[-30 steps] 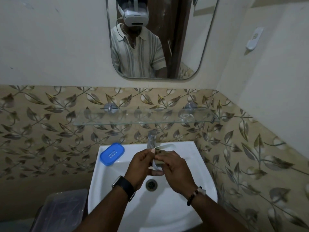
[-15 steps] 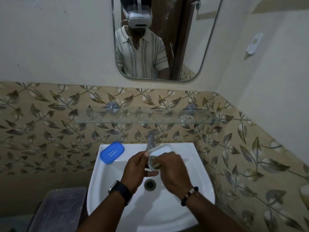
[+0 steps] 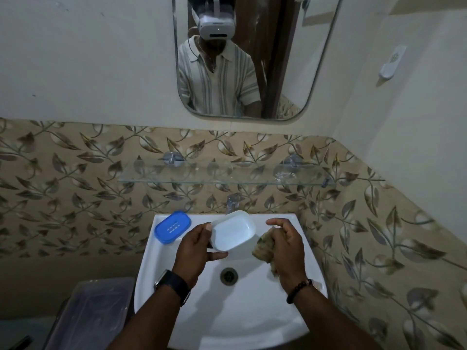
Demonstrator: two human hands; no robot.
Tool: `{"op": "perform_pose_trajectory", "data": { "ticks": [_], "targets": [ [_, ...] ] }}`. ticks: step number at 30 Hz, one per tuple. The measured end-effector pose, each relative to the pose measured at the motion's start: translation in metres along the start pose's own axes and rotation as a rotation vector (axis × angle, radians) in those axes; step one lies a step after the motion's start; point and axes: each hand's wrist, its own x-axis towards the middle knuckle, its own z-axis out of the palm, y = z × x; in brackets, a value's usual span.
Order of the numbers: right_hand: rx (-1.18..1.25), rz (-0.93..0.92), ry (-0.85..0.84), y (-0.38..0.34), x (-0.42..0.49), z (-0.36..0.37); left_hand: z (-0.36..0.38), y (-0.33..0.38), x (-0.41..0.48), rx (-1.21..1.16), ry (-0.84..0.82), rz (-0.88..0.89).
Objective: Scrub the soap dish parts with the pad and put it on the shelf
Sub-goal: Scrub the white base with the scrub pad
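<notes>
My left hand [image 3: 195,251] holds the white soap dish tray [image 3: 232,229] over the sink, its hollow side turned toward me. To its right, my right hand [image 3: 285,245] grips a brownish scrub pad [image 3: 262,247], a little apart from the tray. The blue slotted soap dish part [image 3: 172,227] lies on the sink's back left corner. The glass shelf [image 3: 227,176] is mounted on the tiled wall above the tap.
The white sink [image 3: 227,311] has a metal drain [image 3: 229,275] and a tap [image 3: 233,202] at the back. A clear plastic bin [image 3: 91,314] stands at lower left. A mirror [image 3: 283,59] hangs above, and the right wall is close.
My right hand has pulled the pad out of the tray and off to the right. The tray has tipped so that its inside shows fully.
</notes>
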Motion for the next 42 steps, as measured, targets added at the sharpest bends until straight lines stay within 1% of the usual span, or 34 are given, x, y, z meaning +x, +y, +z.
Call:
{"op": "perform_pose_trajectory", "data": {
  "ticks": [2,4,6,13,19,22,24,25,26,30,31,33,36,42],
  "targets": [
    [-0.108,-0.039,-0.073,0.004,-0.001,-0.001,0.002,0.002,0.001,-0.019,-0.002,0.008],
    [-0.227,-0.134,-0.156,0.007,-0.004,0.001,0.005,0.004,0.001,-0.058,-0.013,0.006],
    [-0.305,-0.194,-0.191,0.009,-0.008,0.005,0.010,0.006,0.000,-0.084,-0.023,-0.010],
    [-0.328,-0.245,-0.187,0.014,-0.008,0.008,0.006,-0.003,-0.001,-0.122,0.032,-0.071],
    [-0.368,-0.229,-0.186,0.019,-0.007,0.012,-0.001,-0.010,-0.013,-0.075,-0.028,-0.081],
    [-0.359,-0.192,-0.216,0.020,-0.009,0.016,-0.004,-0.012,-0.015,-0.090,0.014,-0.067],
    [-0.288,-0.142,-0.225,0.020,-0.011,0.018,-0.005,-0.012,-0.014,-0.108,0.059,-0.075],
    [-0.222,-0.088,-0.209,0.021,-0.012,0.019,-0.006,-0.012,-0.014,-0.120,0.073,-0.079],
    [-0.144,-0.012,-0.166,0.021,-0.011,0.021,-0.007,-0.011,-0.013,-0.129,0.081,-0.082],
    [0.181,0.333,0.140,0.024,0.005,0.015,-0.015,-0.011,-0.010,-0.127,0.093,-0.086],
    [0.275,0.397,0.177,0.026,0.011,0.011,-0.016,-0.012,-0.008,-0.126,0.097,-0.090],
    [0.433,0.486,0.185,0.028,0.021,0.002,-0.019,-0.011,-0.007,-0.119,0.085,-0.100],
    [0.550,0.553,0.196,0.030,0.034,-0.007,-0.020,-0.010,-0.005,-0.104,0.025,-0.113],
    [0.528,0.519,0.320,0.034,0.062,-0.015,-0.019,-0.013,-0.003,-0.095,-0.011,-0.154]
  ]
}}
